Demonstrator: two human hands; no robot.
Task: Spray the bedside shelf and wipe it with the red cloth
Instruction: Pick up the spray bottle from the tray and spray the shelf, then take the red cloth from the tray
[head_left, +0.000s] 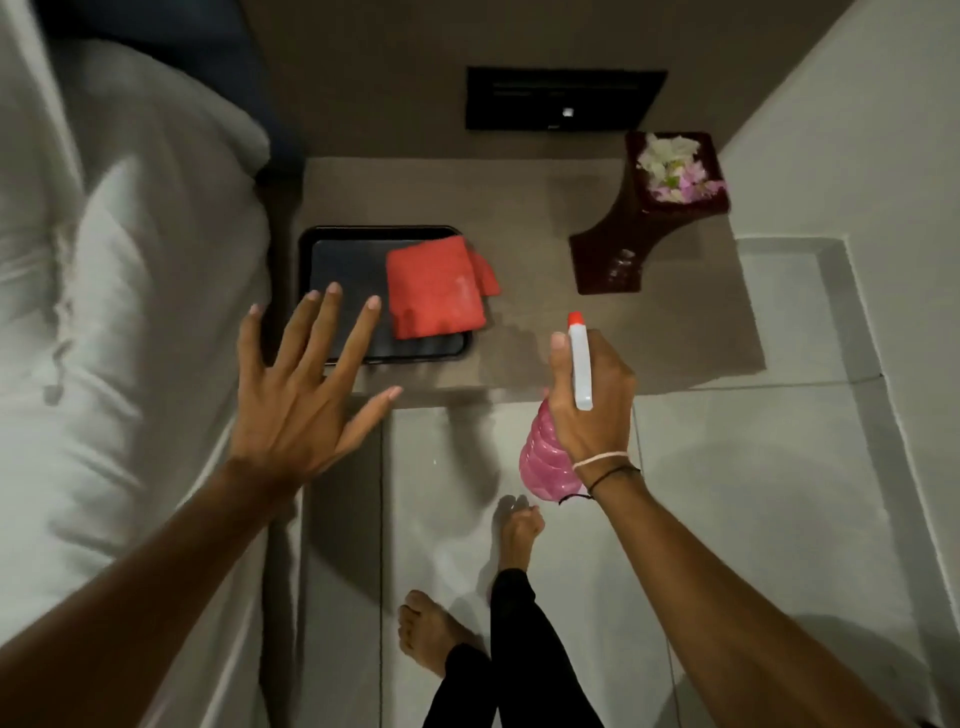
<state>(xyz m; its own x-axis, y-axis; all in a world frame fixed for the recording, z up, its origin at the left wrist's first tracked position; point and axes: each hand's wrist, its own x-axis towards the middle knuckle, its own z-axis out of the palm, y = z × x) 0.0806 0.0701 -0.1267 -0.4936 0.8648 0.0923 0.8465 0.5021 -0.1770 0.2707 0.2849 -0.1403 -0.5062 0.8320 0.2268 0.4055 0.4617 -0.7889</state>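
Note:
The bedside shelf (545, 312) is a brown-grey slab between the bed and the wall. A folded red cloth (436, 288) lies on the right part of a black tray (332, 260) on the shelf's left side, one corner hanging over the tray's rim. My left hand (306, 384) hovers spread out over the tray's front left corner, holding nothing and apart from the cloth. My right hand (592, 400) grips a pink spray bottle (545, 457) with a white head and red nozzle, pointed at the shelf's front edge.
A dark red vase (644, 223) with white and pink flowers stands at the shelf's right rear. A black wall panel (563, 98) sits above the shelf. The white bed (119, 312) borders the left. My bare feet stand on the pale tiled floor (753, 467) below.

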